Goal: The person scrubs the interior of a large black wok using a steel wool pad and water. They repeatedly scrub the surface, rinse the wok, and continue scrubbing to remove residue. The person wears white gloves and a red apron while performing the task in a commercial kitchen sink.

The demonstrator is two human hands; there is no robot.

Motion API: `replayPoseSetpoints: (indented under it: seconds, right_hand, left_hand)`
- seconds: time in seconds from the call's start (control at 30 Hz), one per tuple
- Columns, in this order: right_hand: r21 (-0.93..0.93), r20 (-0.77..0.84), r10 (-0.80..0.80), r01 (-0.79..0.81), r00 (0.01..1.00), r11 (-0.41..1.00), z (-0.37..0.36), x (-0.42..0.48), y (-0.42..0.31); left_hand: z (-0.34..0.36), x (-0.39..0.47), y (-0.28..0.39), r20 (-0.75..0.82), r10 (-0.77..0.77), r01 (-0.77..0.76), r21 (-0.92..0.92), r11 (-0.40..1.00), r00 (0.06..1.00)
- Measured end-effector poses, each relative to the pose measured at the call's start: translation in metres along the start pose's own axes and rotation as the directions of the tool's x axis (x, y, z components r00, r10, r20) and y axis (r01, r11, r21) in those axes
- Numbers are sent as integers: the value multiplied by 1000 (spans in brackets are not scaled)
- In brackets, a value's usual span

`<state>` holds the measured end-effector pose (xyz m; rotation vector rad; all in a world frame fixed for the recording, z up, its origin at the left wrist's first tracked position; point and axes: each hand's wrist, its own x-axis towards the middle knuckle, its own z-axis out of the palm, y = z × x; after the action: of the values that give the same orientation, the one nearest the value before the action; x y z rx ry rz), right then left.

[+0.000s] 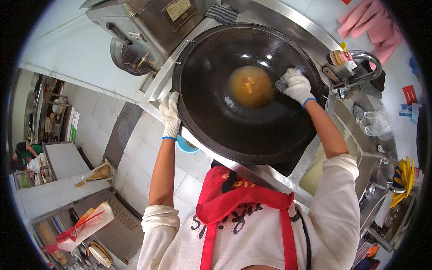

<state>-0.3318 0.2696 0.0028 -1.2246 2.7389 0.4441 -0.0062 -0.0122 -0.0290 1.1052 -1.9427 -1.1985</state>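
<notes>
A large black wok (216, 131) sits on a steel counter, with a pool of brownish liquid (251, 89) and a few pale scraps at its bottom. My right hand (297, 84), in a white knit glove with a blue cuff, grips a grey scouring pad (280, 84), apparently steel wool, against the wok's inner right side near the liquid. My left hand (170, 109), gloved the same way, holds the wok's left rim, fingers over the outer edge.
Right of the wok stands a curved metal faucet (368, 64) beside a basin of cloudy liquid (317, 168). A steel machine (148, 23) is at upper left. Below the counter is a blue bowl (187, 145). Another person (28, 152) is at far left.
</notes>
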Motion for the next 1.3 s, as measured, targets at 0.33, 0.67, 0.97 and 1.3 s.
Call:
replayPoseSetpoints:
  seconds: [0.33, 0.67, 0.97, 1.3]
  right_hand:
    - [613, 203, 315, -371, 927, 697, 3, 5, 97]
    - [704, 199, 387, -406, 900, 582, 20, -2, 76]
    - [899, 151, 342, -273, 928, 344, 120, 32, 109]
    - [921, 150, 405, -276, 902, 275, 62, 9, 64]
  left_hand:
    - [-11, 26, 20, 314, -194, 259, -183, 948, 929]
    - [5, 71, 40, 251, -88, 80, 43, 996, 964]
    - [10, 64, 90, 233, -9, 20, -45, 999, 972]
    - [-3, 84, 111, 222, 136, -158, 86, 984, 965]
